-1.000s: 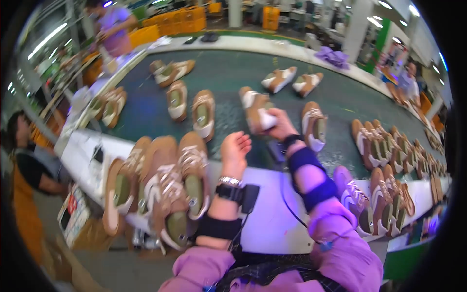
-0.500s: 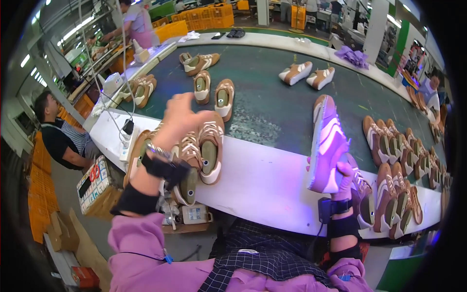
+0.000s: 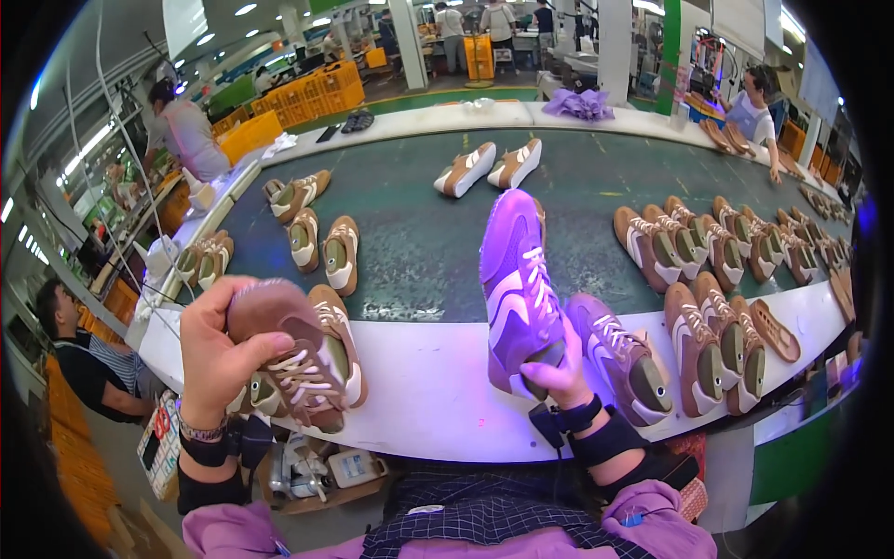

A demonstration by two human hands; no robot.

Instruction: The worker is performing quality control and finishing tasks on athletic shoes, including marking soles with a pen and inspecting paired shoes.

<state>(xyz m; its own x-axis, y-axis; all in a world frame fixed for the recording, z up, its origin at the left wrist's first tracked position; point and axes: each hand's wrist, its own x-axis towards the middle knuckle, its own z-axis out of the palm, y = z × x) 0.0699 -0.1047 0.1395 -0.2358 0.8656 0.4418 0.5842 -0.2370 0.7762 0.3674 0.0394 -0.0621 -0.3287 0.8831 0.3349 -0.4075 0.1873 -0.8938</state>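
1. Lilac-pink sleeves at both lower corners of the frame.
2. Black strap and beaded bracelet at the wrist of the left hand (image 3: 216,359).
3. Black straps with cable below the right hand (image 3: 556,377).
4. Dark checked garment, bottom centre.

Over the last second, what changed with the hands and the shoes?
The left hand took hold of a brown shoe from the pile at the bench edge. The right hand lifted a shoe off the belt and holds it upright. The shoes on the belt stayed put.
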